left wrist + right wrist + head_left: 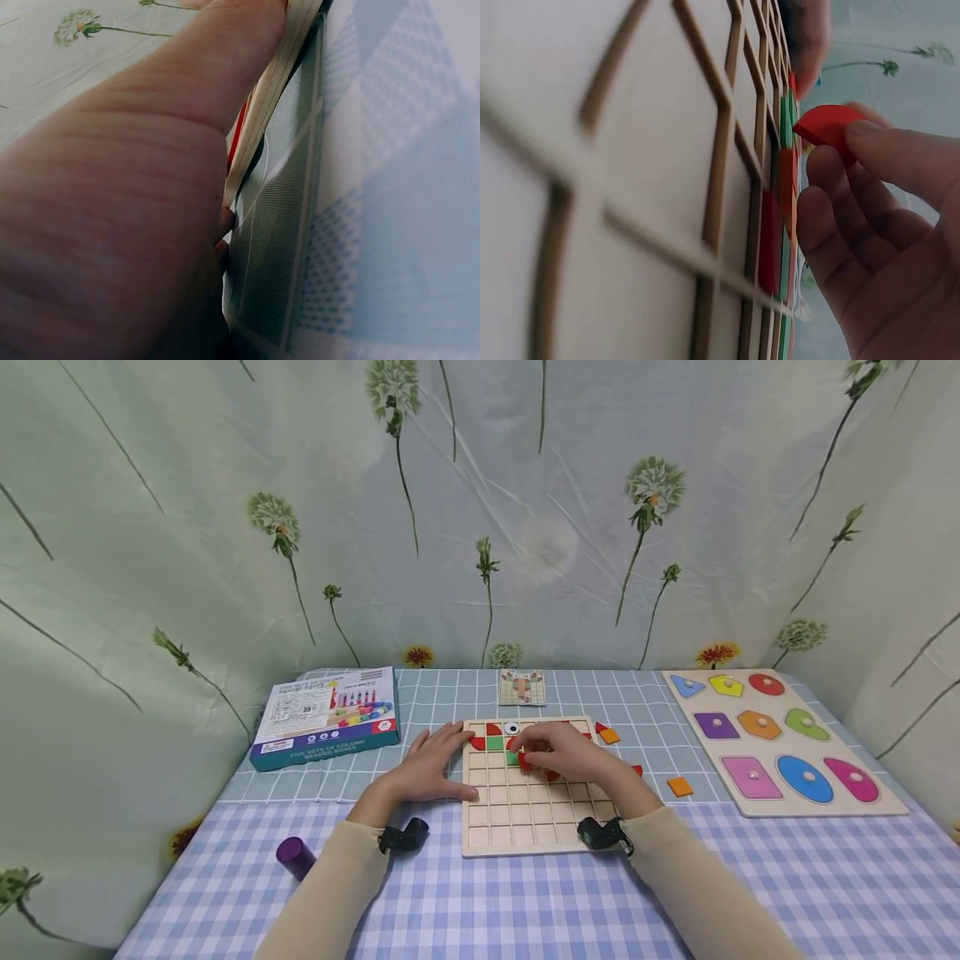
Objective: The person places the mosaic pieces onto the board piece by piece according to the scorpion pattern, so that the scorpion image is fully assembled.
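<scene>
A wooden grid board [501, 837] lies on the table, its far rows partly filled with red and green pieces, among them a green square [495, 743] and an eye tile [512, 728]. My left hand [426, 770] rests along the board's left side, fingers extended and thumb at the edge; the left wrist view shows that thumb against the wooden rim [274, 82]. Over the filled rows, my right hand [566, 750] pinches a red quarter-circle piece [829, 126] between thumb and fingertips. It is held just off the grid, and the hand hides some tiles behind it.
Orange squares [680, 787] and red pieces lie right of the board. Behind it is a small pattern card [522, 687]. A boxed bead set [326, 717] stands left, a knobbed shape puzzle [806, 739] lies right, and a purple cylinder [296, 857] is by the left forearm.
</scene>
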The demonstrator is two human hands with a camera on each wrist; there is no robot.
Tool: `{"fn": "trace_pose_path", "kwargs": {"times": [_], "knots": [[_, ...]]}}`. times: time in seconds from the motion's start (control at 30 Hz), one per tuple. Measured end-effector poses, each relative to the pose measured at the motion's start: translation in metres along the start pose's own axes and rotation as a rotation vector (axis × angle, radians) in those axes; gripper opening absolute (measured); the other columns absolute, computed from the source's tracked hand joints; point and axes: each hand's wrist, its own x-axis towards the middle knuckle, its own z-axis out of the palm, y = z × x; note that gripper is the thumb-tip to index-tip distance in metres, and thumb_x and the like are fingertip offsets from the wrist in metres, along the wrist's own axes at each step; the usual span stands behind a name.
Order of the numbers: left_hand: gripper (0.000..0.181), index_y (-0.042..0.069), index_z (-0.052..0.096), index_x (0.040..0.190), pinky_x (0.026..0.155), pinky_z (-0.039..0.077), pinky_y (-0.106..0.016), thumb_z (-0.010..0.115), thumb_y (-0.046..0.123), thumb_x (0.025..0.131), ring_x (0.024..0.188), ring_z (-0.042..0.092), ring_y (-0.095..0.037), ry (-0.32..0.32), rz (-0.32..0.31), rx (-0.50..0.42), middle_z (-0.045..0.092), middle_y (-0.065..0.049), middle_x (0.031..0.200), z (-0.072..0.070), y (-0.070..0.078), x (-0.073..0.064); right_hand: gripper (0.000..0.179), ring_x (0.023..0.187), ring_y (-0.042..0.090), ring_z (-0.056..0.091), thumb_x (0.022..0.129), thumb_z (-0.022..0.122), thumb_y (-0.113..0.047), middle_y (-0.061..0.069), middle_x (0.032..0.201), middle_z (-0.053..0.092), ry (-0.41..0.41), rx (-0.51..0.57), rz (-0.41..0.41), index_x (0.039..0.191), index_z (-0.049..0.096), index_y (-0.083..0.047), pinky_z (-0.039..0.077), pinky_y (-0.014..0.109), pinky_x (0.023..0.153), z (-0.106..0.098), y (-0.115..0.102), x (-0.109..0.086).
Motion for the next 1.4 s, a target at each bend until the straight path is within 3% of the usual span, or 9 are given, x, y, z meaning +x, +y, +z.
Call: {"fn": "trace_pose_path", "kwargs": {"times": [0.43, 0.77, 1.4], "knots": [[0.103, 0.021, 0.028, 0.159, 0.127, -0.001, -0.056, 0.074, 0.064, 0.078, 0.158, 0.008, -0.028, 0.000, 0.004, -0.005, 0.016, -0.006, 0.169, 0.000, -0.002, 0.001, 0.011, 0.082, 0.014, 0.054, 0.094, 0.067, -0.011, -0.003, 0.093, 0.066, -0.024, -0.059, -0.014, 0.100, 0.073, -0.019, 0.049, 0.028, 0.076, 0.010, -0.009, 0.003], [0.104, 0.023, 0.027, 0.159, 0.127, -0.001, -0.055, 0.074, 0.065, 0.077, 0.158, 0.008, -0.027, -0.009, -0.006, 0.003, 0.015, -0.004, 0.170, 0.001, -0.001, 0.001, 0.014, 0.077, 0.010, 0.050, 0.089, 0.074, -0.014, -0.004, 0.089, 0.058, -0.016, -0.176, -0.088, 0.101, 0.074, -0.020, 0.045, 0.022, 0.069, 0.017, -0.006, 0.004], [0.104, 0.021, 0.028, 0.159, 0.127, 0.000, -0.057, 0.075, 0.064, 0.077, 0.158, 0.010, -0.030, 0.000, 0.004, -0.012, 0.017, -0.007, 0.169, 0.000, 0.000, 0.001, 0.010, 0.080, 0.013, 0.050, 0.090, 0.074, -0.018, -0.003, 0.092, 0.057, 0.017, -0.174, 0.017, 0.100, 0.074, -0.023, 0.045, 0.026, 0.071, 0.017, -0.009, 0.000]]}}
